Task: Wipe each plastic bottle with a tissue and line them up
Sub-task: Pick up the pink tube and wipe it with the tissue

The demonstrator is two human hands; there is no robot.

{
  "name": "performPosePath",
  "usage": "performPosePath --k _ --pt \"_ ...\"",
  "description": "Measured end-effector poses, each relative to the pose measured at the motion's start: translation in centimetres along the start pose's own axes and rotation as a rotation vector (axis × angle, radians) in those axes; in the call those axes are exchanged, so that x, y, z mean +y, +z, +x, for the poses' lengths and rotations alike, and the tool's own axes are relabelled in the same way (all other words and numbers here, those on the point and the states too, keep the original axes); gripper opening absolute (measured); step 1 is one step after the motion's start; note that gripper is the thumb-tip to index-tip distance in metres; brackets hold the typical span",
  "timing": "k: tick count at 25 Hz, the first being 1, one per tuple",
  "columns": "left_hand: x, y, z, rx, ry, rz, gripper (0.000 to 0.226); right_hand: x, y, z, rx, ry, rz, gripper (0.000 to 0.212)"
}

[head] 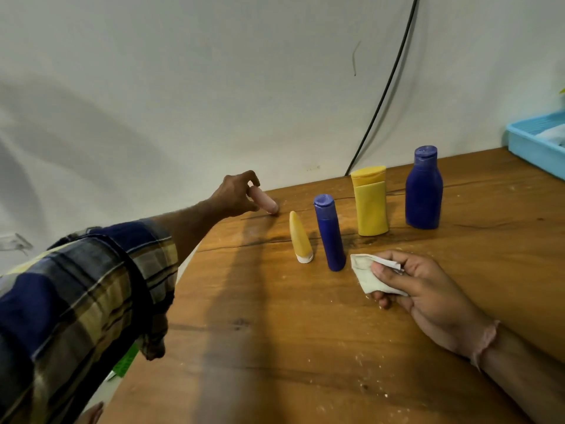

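Surface: wooden table with dark grain cracks and pale crumbs, pushed against a white wall; a black cable runs down the wall to the table's back edge.
Left hand: stretched to the far left part of the table, the arm in a plaid sleeve; fingers and thumb pinch the upper end of a small pink bottle.
Pink bottle: tilted, its lower end touching the wood, just left of the row.
Right hand: rests on the table near the front right, fingers curled round a folded tissue; a pinkish thread circles the wrist.
Row, left to right: orange-yellow tube standing on its white cap; slim blue bottle just beside it; yellow bottle farther back; wide blue bottle at the right end. All four are upright and apart from each other.
Tissue: just in front of the slim blue bottle, not touching it.
Tray: light blue tray at the table's far right edge, holding something white, possibly more tissue.
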State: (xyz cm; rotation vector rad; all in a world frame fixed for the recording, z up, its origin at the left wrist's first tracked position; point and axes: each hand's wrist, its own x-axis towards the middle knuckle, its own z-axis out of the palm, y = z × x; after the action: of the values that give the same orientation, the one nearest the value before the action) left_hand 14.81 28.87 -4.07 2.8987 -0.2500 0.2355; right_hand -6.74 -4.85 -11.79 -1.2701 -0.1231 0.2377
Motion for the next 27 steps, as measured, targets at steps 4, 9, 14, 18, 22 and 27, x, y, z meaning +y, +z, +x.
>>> performPosePath --k 4,9,14,18,22,27 --pt "-1.3 0.4 -8.0 0.129 -0.165 -0.343 0.059 0.0 -0.1 -0.4 0.014 0.017 0.036 0.026" --pt "-0.6 1.8 -21.4 0.176 -0.213 -0.682 0.055 0.1 0.1 -1.5 0.027 -0.048 -0.041 0.020" --pt "4.0 3.3 -33.0 0.138 -0.250 -0.830 0.057 0.8 1.5 -4.8 0.005 -0.125 -0.196 0.015" --pt "10.0 6.0 -35.5 0.165 -0.196 -1.076 0.059 0.6 2.8 -8.4 0.090 -0.470 -0.825 0.013" --pt "14.9 8.0 -35.2 0.159 -0.115 -1.071 0.055 0.3 3.4 -11.1 0.176 -0.634 -1.253 0.027" --pt "18.0 8.2 -34.5 0.139 -0.069 -1.032 0.064 0.3 3.4 -12.7 0.233 -0.618 -1.353 0.038"
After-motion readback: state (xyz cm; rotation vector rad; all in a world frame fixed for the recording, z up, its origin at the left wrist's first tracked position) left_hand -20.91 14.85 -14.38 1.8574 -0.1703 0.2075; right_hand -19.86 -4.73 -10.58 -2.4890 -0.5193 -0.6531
